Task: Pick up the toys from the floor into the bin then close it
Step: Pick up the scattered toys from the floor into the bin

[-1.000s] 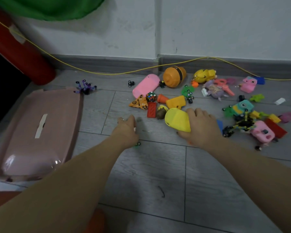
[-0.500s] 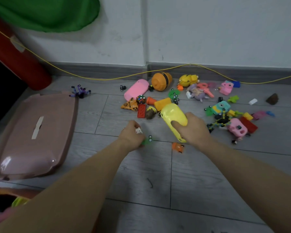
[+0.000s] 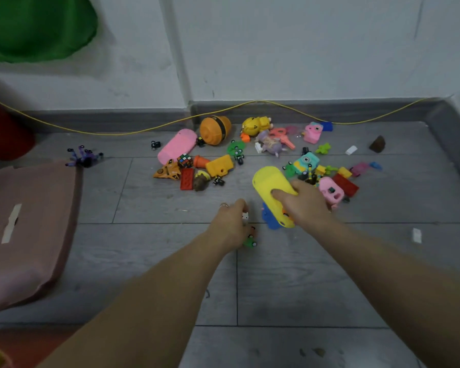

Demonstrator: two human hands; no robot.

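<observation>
Grey floor point(image 3: 149, 261); right hand point(image 3: 304, 205) grips yellow toy point(image 3: 270, 184); left hand point(image 3: 230, 224) pinches small toys point(image 3: 246, 216); no legible writing.

— Where's the camera?
— On my head, the only view. It looks forward and down along both my forearms at the grey floor point(image 3: 276, 282).
— How close?
— Near my arms, wide-angled; the wall point(image 3: 276, 49) with its skirting closes the top, and the toys point(image 3: 218, 166) lie between.

Grey wood-look plank floor point(image 3: 290, 282) met a white wall point(image 3: 290, 49) – grey skirting board point(image 3: 329, 112) – yellow cable point(image 3: 133, 132) along it; dim light.
</observation>
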